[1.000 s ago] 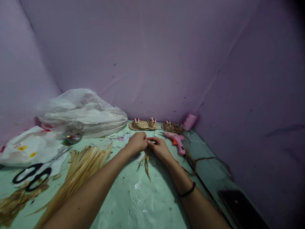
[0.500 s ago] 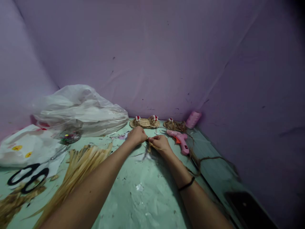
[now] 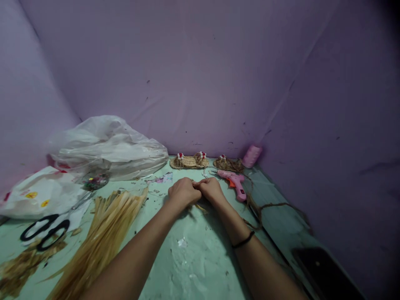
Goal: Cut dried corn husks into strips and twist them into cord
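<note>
Both hands meet over the middle of the green table, knuckles almost touching. My left hand (image 3: 184, 192) is closed, fingers curled round the thin fibre strand. Against it, my right hand (image 3: 211, 189) pinches the same strand from the right. Loose ends of the tan fibre strand (image 3: 200, 207) stick out below the hands; most of it is hidden by the fingers. Just right of my right hand lies a pink glue gun (image 3: 233, 180). Behind the hands sit a woven slipper-shaped piece with red and white beads (image 3: 189, 161) and a darker beaded one (image 3: 229, 165).
Dried fibre strips (image 3: 103, 233) and black-handled scissors (image 3: 53, 235) lie left on the table (image 3: 187, 266). A clear plastic bag (image 3: 115, 146) and white bag (image 3: 43, 193) stand behind them. At right are a pink thread spool (image 3: 251, 156), brown cord (image 3: 275, 205) and dark phone (image 3: 325, 271).
My left hand has moved slightly down and turned, its knuckles now covering more of the strand. My right hand has closed in beside it. The view has shifted slightly.
</note>
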The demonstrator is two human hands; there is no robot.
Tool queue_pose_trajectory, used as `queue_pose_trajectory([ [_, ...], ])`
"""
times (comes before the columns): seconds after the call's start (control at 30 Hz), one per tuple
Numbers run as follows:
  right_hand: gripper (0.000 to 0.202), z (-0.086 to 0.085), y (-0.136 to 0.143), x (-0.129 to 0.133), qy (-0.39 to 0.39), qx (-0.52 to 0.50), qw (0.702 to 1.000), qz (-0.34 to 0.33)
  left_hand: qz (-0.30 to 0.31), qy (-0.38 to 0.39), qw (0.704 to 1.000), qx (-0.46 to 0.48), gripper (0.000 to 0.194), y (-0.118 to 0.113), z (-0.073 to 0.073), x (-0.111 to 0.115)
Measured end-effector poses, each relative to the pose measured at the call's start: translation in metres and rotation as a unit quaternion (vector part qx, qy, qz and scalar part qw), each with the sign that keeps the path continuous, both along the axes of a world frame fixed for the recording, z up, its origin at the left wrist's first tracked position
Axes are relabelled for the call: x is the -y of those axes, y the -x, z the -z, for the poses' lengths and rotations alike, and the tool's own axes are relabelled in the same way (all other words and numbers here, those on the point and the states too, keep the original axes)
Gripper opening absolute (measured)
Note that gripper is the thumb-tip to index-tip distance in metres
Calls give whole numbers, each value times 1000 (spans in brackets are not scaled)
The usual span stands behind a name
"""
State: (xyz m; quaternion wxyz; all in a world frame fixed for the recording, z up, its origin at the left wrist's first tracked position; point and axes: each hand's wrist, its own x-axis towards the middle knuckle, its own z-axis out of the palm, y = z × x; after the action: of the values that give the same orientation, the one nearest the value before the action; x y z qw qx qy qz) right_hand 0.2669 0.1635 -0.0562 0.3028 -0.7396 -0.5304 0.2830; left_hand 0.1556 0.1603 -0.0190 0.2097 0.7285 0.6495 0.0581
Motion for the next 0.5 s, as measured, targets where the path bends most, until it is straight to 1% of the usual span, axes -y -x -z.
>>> queue_pose_trajectory([
  [0.07,27,-1,-1,0,-4,2,1000,-5,12,-33,999,-39,29,-5,1,5],
  [0.13,25,-3,-1,1,-8,7,1000,-11,30,-54,997,-53,29,-7,5,9],
  [0.23,23,-6,-1,5,-17,19,1000,-19,50,-75,994,-60,33,-1,12,15],
  [0.3,24,-8,-1,8,-27,33,999,-24,74,-93,991,-69,36,4,15,18],
  [0.4,23,-8,-1,10,-45,48,996,-52,112,-106,984,-87,34,9,14,19],
  [0.5,21,-9,-1,13,-50,64,993,-84,126,-105,980,-110,33,9,11,20],
])
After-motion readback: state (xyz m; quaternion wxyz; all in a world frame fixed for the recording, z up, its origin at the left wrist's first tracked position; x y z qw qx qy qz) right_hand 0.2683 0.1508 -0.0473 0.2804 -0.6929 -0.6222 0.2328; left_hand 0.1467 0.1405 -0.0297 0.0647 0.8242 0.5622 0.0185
